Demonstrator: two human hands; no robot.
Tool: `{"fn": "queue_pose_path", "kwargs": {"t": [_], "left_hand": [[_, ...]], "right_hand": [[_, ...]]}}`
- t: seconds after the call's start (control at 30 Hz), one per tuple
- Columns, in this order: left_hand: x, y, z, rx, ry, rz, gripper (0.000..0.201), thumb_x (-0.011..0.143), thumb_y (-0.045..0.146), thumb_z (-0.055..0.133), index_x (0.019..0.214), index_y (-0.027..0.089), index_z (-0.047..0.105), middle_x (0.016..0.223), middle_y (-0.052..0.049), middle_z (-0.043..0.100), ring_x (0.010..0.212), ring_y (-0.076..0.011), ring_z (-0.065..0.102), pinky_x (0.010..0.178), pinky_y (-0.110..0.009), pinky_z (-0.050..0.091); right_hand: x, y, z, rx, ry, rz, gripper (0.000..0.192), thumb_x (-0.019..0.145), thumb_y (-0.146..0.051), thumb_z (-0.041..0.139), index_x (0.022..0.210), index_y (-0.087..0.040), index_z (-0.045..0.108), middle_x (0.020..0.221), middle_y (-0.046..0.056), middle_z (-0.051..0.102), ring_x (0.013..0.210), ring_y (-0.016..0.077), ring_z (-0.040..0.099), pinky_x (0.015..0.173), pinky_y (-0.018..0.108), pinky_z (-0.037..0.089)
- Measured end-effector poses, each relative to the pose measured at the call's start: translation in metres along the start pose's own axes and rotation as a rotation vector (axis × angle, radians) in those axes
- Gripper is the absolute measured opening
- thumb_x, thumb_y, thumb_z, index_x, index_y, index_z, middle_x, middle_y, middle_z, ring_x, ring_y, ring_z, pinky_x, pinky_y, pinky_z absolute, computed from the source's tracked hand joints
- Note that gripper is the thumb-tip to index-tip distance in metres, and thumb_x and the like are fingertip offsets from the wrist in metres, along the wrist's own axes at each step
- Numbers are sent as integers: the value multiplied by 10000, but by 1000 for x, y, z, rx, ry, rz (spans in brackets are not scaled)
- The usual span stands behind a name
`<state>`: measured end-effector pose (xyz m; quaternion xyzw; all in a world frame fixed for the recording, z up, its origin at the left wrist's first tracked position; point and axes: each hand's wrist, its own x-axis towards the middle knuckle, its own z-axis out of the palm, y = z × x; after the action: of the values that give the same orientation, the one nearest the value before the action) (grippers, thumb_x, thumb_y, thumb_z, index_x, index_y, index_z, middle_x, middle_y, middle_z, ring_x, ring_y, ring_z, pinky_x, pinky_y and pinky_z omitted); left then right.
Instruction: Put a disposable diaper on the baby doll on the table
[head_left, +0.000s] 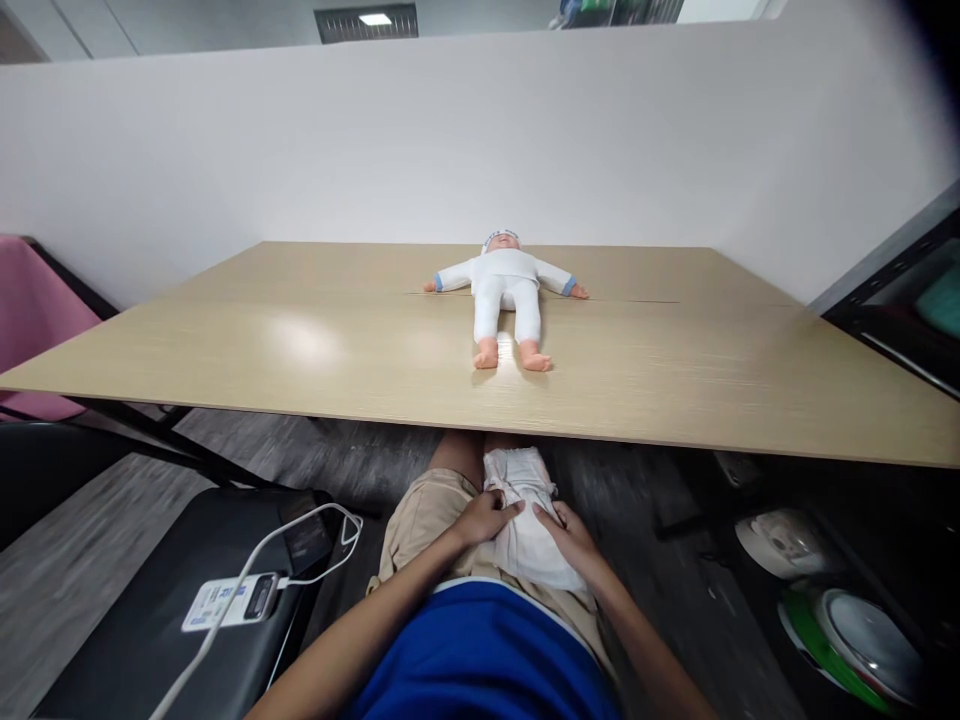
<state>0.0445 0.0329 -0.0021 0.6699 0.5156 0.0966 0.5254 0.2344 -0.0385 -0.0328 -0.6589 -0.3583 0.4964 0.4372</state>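
The doll lies on its back, arms spread, probably to keep it flat. Nearer than the doll and lower, the left hand and right hand both grip a white diaper, resting on the lap seemingly for support. Around the doll spreads a pale tabletop; behind it, 1 white partition; lower left of it, 1 black seat.
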Motion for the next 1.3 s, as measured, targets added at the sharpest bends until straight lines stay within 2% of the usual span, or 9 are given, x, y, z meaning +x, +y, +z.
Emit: {"fn": "queue_pose_path", "kwargs": {"t": [0.13, 0.3, 0.4, 0.47, 0.57, 0.73, 1.0, 1.2, 1.3], "left_hand": [[-29, 23, -3, -127, 28, 73, 668, 978, 792, 639, 1182, 171, 777, 1215, -142, 836, 1207, -377, 764, 1048, -456, 603], [-136, 91, -22, -402, 153, 311, 413, 993, 628, 785, 1249, 304, 794, 1327, -87, 810, 1271, -369, 731, 1109, -494, 593], [-199, 126, -35, -339, 206, 467, 390, 930, 544, 885, 1296, 436, 807, 1278, -66, 807, 1253, -395, 714, 1091, -561, 595], [-216, 137, -41, -346, 264, 532, 332, 908, 534, 901, 1213, 445, 804, 1152, -75, 797, 1119, -385, 726, 978, -556, 616], [-203, 140, -45, -455, 317, 540, 242, 959, 544, 853, 1049, 371, 711, 1014, -51, 739, 942, -306, 698, 854, -462, 603], [-138, 127, -55, -637, 337, 462, 384, 990, 625, 813, 1023, 287, 633, 1014, -37, 711, 965, -253, 665, 877, -368, 570], [-89, 88, -46, -863, 295, 315, 459, 966, 622, 864, 976, 237, 613, 930, 0, 676, 858, -181, 610, 795, -275, 513], [-90, 87, -40, -902, 290, 263, 512, 940, 627, 895, 968, 219, 587, 901, 1, 650, 825, -162, 582, 754, -248, 504], [-89, 88, -42, -834, 311, 266, 490, 968, 623, 866, 959, 223, 581, 876, 14, 618, 815, -159, 570, 757, -244, 494]], "right_hand": [[-28, -37, -5, 88, -49, -29, 823, 578, -1021, 804, 827, -246, 683, 837, 72, 765, 874, 333, 743, 770, 414, 605], [-123, -104, -38, 77, -109, -139, 500, 922, -749, 802, 1081, -281, 730, 1049, 78, 826, 991, 344, 791, 795, 399, 658], [-178, -137, -51, 78, -46, -287, 405, 904, -681, 848, 1106, -349, 733, 1017, 58, 828, 856, 326, 791, 739, 414, 681], [-193, -153, -51, 101, -10, -352, 385, 887, -684, 863, 1086, -381, 732, 925, 45, 812, 777, 321, 780, 691, 421, 681], [-178, -168, -39, 69, 1, -448, 344, 908, -632, 868, 1095, -380, 729, 911, 44, 801, 795, 328, 779, 706, 432, 684], [-110, -176, -13, 33, -16, -435, 353, 974, -617, 825, 1050, -294, 708, 939, 43, 790, 859, 288, 741, 742, 360, 627], [-60, -135, -2, -111, 44, -393, 403, 1010, -627, 778, 1083, -247, 665, 974, 46, 793, 925, 266, 742, 776, 330, 596], [-54, -137, -3, -280, 462, -788, 517, 960, -482, 862, 1318, -262, 559, 1274, 110, 719, 1072, 280, 708, 866, 414, 593], [-44, -171, 3, -449, 408, -978, 428, 1029, -379, 799, 1385, -268, 590, 1356, 125, 706, 1286, 321, 675, 1067, 517, 567]]}}
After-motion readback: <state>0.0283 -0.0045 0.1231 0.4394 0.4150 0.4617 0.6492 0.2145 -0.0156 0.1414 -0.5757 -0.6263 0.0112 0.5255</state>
